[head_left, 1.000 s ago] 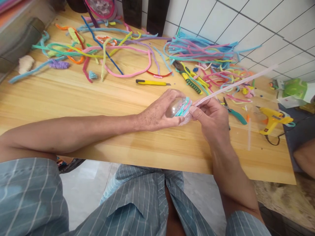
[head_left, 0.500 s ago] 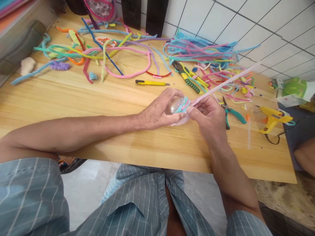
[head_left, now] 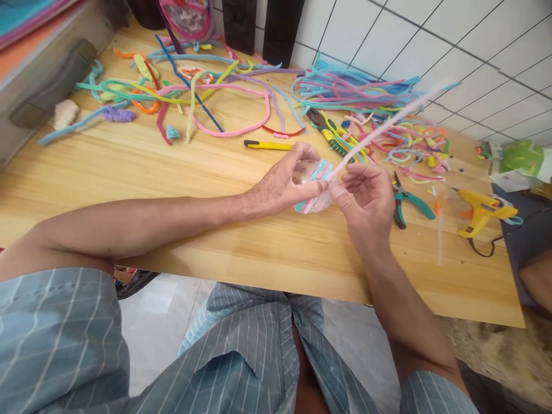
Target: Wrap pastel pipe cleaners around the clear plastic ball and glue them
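Note:
My left hand (head_left: pixel 282 187) grips a clear plastic ball (head_left: pixel 314 190) partly wound with teal and pink pipe cleaners, just above the wooden table (head_left: pixel 172 172). My right hand (head_left: pixel 366 198) is right beside the ball, fingers curled, pinching the near end of a long pale pink pipe cleaner (head_left: pixel 388 123). That pipe cleaner slants up and to the right and is blurred by motion.
Loose pipe cleaners in many colours (head_left: pixel 353 92) cover the back of the table. A yellow utility knife (head_left: pixel 267 145), yellow pliers (head_left: pixel 332 138), teal pliers (head_left: pixel 407 201) and a yellow glue gun (head_left: pixel 480 210) lie around my hands. Another person's limb (head_left: pixel 537 276) shows at the right edge.
My hands have risen slightly and the ball has turned. The free end of the pale pink pipe cleaner has swung upward and to the left.

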### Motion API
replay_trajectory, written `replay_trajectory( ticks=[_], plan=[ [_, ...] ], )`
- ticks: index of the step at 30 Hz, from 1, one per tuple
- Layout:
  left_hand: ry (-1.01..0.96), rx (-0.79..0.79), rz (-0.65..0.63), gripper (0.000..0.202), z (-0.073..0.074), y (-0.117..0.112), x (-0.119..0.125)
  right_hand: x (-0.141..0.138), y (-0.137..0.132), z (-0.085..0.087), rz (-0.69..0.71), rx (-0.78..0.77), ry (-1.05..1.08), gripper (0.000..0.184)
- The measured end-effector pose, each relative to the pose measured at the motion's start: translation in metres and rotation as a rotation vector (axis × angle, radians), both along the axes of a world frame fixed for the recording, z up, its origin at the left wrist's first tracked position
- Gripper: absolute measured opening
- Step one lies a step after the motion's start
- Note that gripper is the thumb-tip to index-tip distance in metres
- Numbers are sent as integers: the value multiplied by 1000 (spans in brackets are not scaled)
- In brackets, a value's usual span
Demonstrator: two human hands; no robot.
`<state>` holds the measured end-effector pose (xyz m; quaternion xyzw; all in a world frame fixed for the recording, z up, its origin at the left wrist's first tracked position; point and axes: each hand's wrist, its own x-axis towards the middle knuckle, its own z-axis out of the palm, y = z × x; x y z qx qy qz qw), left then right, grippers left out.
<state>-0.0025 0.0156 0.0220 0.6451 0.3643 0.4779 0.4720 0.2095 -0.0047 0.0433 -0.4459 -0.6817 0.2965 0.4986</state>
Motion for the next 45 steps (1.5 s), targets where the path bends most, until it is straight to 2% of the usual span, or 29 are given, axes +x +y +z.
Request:
replay_trajectory(
  ticks=[5,19,31,38,45],
  plan=[
    [-40,18,62,61,-6,5,-1,-8,-6,-9,3,110,-98,49],
    [-70,3,12,63,-22,2,3,-11,-7,-13,13,78,-226,55],
    [-21,10,42,61,-17,-1,1,-12,-9,-16,7,135,-254,56],
    [-19,-24,16,64,-12,0,-1,-10,-2,-18,38,99,-209,56],
    [-54,-37,13,67,-16,2,0,-11,-5,-16,34,112,-252,63]
  ],
)
